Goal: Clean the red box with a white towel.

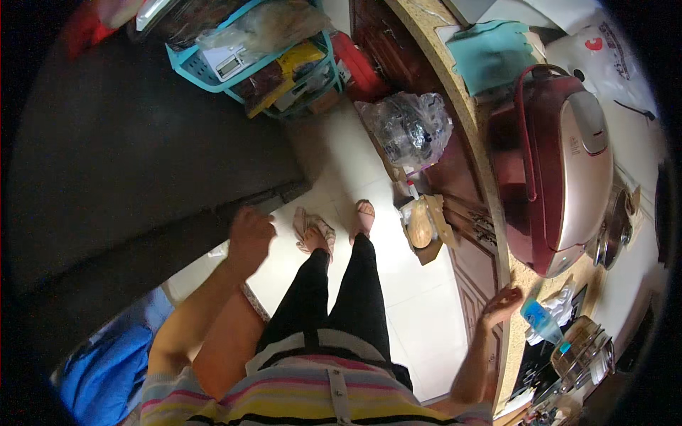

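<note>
My left hand (250,239) is raised over the floor beside the dark panel at left; its fingers are curled and nothing shows in them. At the counter's edge is my right hand (502,306), empty, with its fingers apart, close to a plastic bottle (542,320) with a blue label. A cloth (323,223) lies on the floor under one of my feet. Past my right hand, a dark red rice cooker (565,175) with a silver lid stands on the speckled counter (482,154).
A butternut squash (421,226) sits in an open cardboard box on the floor. Behind it is a clear plastic bag (410,128). A turquoise basket (200,80) holds packages and a small digital device. A wire rack (583,354) stands on the counter, and blue fabric (106,373) hangs at lower left.
</note>
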`<move>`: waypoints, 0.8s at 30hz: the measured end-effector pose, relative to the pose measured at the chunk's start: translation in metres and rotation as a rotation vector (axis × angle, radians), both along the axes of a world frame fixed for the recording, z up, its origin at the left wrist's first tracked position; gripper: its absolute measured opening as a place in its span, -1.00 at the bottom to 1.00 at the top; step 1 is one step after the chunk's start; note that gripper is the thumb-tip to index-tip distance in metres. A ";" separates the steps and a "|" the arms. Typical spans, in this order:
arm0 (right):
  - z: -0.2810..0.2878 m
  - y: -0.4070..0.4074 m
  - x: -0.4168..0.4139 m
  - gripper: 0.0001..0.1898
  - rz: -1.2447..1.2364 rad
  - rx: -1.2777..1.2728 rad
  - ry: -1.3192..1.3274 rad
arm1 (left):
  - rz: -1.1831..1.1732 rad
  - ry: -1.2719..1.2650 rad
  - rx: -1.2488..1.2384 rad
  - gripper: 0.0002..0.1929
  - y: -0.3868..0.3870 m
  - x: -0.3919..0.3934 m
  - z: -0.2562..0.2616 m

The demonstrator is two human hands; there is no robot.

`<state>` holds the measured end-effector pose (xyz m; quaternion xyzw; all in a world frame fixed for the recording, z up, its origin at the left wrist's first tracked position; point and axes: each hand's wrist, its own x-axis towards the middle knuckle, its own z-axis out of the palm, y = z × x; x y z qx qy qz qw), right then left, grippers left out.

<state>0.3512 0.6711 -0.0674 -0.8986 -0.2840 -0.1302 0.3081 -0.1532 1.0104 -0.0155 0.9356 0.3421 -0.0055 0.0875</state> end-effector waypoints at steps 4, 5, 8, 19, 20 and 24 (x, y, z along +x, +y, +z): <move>-0.089 -0.023 -0.098 -0.88 -0.067 0.304 0.952 | -0.116 0.285 -0.224 -0.69 -0.043 0.032 -0.068; -0.122 -0.025 -0.114 -0.87 0.056 -0.106 0.868 | -0.054 0.291 -0.407 -0.54 -0.052 0.040 -0.081; -0.197 0.033 -0.125 -0.67 0.429 -0.574 0.421 | 0.115 0.135 -0.427 -0.46 -0.094 0.052 -0.128; -0.496 0.163 -0.001 -0.06 0.528 -0.811 0.304 | 0.449 -0.029 -0.754 -0.32 -0.188 0.104 -0.319; -0.516 0.147 0.025 -0.15 0.536 -0.538 0.607 | 0.399 -0.068 -0.727 -0.30 -0.189 0.117 -0.331; -0.456 0.194 -0.095 -0.44 0.745 -0.662 0.538 | 0.566 -0.045 -0.779 -0.25 -0.186 0.090 -0.362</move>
